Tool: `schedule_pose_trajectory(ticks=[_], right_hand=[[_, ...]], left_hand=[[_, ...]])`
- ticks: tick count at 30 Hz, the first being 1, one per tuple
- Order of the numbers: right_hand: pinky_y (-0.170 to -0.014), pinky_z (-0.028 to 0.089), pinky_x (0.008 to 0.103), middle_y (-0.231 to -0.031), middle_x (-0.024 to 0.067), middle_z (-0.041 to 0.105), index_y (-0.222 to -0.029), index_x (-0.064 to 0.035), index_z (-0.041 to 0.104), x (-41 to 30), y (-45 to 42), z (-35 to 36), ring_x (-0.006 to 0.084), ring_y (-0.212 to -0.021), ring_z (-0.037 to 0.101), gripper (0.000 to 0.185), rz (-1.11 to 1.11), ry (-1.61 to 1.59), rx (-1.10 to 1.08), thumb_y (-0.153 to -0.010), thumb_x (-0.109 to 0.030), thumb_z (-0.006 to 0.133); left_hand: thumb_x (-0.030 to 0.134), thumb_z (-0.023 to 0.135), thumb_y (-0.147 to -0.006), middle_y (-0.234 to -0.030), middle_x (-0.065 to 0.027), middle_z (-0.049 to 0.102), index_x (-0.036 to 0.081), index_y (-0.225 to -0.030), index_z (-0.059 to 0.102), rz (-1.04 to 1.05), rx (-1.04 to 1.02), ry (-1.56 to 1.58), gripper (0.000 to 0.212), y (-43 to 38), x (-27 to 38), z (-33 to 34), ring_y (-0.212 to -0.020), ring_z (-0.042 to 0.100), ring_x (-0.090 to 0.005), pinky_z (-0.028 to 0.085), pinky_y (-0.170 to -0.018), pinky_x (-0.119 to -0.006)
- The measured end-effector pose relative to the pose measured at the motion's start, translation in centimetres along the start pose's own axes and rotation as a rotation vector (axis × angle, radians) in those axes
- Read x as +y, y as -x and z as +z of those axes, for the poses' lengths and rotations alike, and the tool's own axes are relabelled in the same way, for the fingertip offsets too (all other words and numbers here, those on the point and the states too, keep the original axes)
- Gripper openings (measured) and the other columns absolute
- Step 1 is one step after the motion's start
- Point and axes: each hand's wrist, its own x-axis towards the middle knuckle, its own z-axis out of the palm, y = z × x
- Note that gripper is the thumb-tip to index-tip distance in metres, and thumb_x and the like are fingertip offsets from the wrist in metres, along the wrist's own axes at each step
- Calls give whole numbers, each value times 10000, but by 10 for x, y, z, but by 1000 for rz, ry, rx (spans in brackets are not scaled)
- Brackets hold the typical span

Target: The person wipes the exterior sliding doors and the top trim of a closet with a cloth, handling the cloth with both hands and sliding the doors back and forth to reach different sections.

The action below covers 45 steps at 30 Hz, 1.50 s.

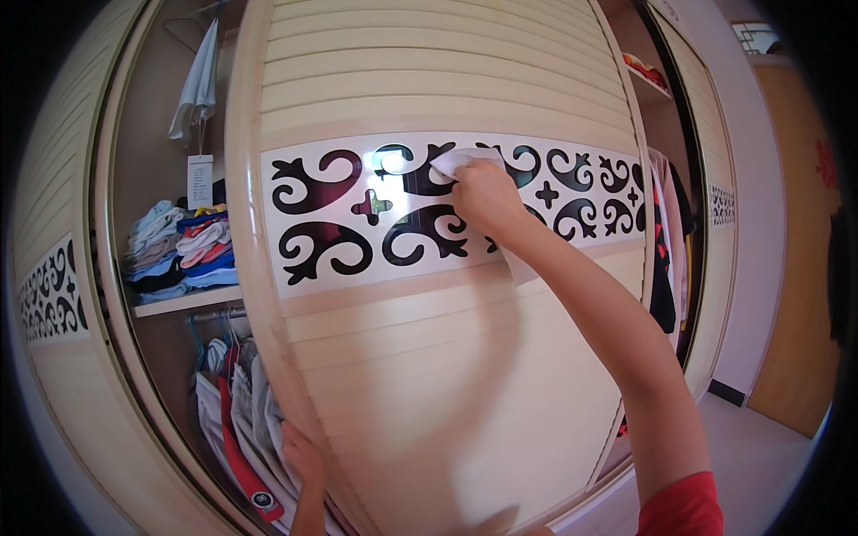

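My right hand (484, 195) grips a thin white cloth or wipe (466, 159) against the patterned band (315, 291) of a cream wardrobe sliding door (429, 375). Part of the white sheet hangs below the wrist, behind the forearm. The band carries dark glossy scrollwork on white. Low on the left, my left hand (301, 455) rests at the door's left edge, beside the hanging clothes; its fingertips are partly hidden, and I see no object in it.
The wardrobe stands open on both sides of this door. Folded clothes (181, 248) lie on a left shelf (188, 301), with hanging garments (241, 402) below. More garments (663, 234) hang at the right. A wooden door (798, 254) stands beyond.
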Motion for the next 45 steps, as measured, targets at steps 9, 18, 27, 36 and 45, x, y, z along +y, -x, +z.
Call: schedule_pose_trajectory(ticks=[9, 18, 27, 36, 45], right_hand=[[-594, 436, 376, -628, 202, 530, -636, 45, 566, -22, -19, -23, 330, -595, 523, 160, 167, -524, 120, -655, -73, 459], [-620, 403, 351, -664, 154, 526, -585, 0, 554, -70, -45, 14, 290, -717, 510, 57, 68, 130, 220, -585, -41, 516], [-661, 377, 297, -647, 77, 526, -564, -49, 566, -67, -59, 23, 221, -714, 493, 42, -259, 38, 354, -564, -79, 538], [-718, 386, 305, -798, 92, 504, -640, -18, 542, -41, -34, 12, 226, -807, 453, 72, -782, 92, 168, -582, -57, 523], [-667, 419, 292, -857, 120, 534, -824, -12, 568, 76, -2, -33, 252, -759, 525, 195, 225, -324, 464, -696, 56, 439]], left_hand=[[299, 271, -891, -968, -179, 505, -129, -990, 433, -142, -106, 75, 468, -1, 13, -3, -863, 457, -216, 342, -779, -280], [269, 283, -890, -847, -192, 519, -131, -913, 448, -37, -33, 15, 433, 1, 21, 3, -756, 454, -222, 360, -702, -301], [250, 288, -891, -874, -206, 525, -143, -929, 453, -83, 14, 42, 427, 3, 19, 4, -774, 464, -248, 366, -725, -303], [280, 281, -891, -966, -205, 509, -140, -984, 443, -81, -41, 26, 459, 1, 15, -1, -853, 462, -237, 352, -770, -291], [280, 286, -890, -1004, -206, 506, -148, -1030, 420, -111, -40, 63, 469, -3, -7, -1, -896, 472, -256, 350, -802, -291]])
